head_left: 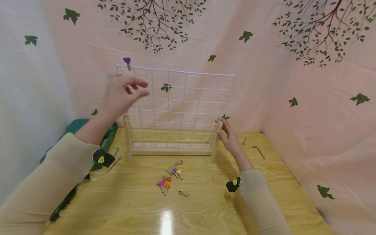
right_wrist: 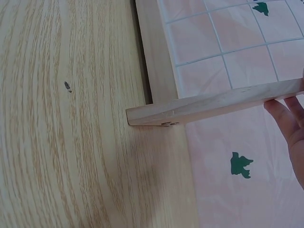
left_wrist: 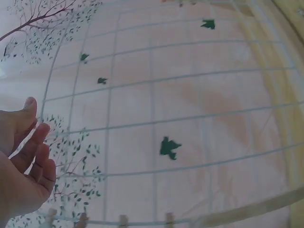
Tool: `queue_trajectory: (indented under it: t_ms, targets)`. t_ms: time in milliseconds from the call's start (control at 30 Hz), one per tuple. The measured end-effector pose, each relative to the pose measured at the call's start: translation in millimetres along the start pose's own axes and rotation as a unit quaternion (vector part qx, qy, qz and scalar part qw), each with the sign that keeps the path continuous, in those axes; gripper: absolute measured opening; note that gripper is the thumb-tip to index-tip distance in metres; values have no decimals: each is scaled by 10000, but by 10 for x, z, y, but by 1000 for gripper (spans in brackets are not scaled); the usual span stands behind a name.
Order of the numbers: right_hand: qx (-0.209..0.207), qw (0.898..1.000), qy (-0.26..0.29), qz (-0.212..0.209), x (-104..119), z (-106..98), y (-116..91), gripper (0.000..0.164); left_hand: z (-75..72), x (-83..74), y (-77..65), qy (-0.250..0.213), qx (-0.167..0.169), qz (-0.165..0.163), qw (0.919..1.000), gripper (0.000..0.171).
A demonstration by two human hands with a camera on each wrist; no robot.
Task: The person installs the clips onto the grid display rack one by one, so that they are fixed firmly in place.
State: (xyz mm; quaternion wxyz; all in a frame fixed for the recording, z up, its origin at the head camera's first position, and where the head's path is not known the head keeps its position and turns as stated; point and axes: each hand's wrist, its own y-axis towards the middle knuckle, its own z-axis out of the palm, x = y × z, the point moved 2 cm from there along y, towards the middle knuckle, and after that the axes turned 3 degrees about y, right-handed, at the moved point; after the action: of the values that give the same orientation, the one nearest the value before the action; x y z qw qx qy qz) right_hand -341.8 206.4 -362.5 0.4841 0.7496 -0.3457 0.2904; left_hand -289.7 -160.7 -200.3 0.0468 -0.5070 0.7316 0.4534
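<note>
A white wire grid (head_left: 168, 85) stands upright between two wooden posts joined by a low crossbar (head_left: 171, 151). Beside its upper left part, my left hand (head_left: 123, 93) is raised with thumb and fingers apart, holding nothing. My right hand (head_left: 229, 137) grips the right wooden post (right_wrist: 213, 103) between thumb and fingers. A clothespin with a purple heart (head_left: 127, 61) is clipped on the grid's top wire. Several small clothespins (left_wrist: 123, 220) line the grid's edge in the left wrist view; my left hand hides most of them in the head view.
Several loose heart clothespins (head_left: 167, 185), orange, magenta, purple and yellow, lie on the wooden table (head_left: 205, 202) before the stand. At left sit a green case (head_left: 73, 125) and a metal rod (head_left: 113, 164). A hex key (head_left: 259, 152) and a bolt (head_left: 244, 141) lie at right.
</note>
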Motion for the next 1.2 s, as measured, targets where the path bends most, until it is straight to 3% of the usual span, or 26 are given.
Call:
queue_trajectory:
  t_ms: [133,367,500,667,800,933,1033,1200]
  targets:
    - [2,10000,-63,-14,4,2,7,55,363,190,-339,-174,895,-172,9957,34]
    - [21,10000,-62,-57,3,13,15,56,934,555,-970,-185,1993,-360,9791,34]
    - [20,10000,-43,-64,-1,18,17,56,1160,714,-1291,-360,2510,-364,9666,33]
    - [-16,9999,-85,-65,-8,22,13,55,1362,849,-1599,-758,3122,-118,9469,24]
    - [-11,9999,-114,-74,-9,12,16,55,1485,928,-1752,-847,3651,231,9268,26]
    - [5,10000,-44,-23,-1,10,15,55,1582,994,-1845,-647,3959,749,9129,29]
    - [-6,10000,-19,-3,10,11,13,55,1632,1004,-1868,-517,3988,1019,9099,26]
    - [13,10000,37,-19,16,17,5,54,1660,987,-1871,-384,4023,988,9094,21]
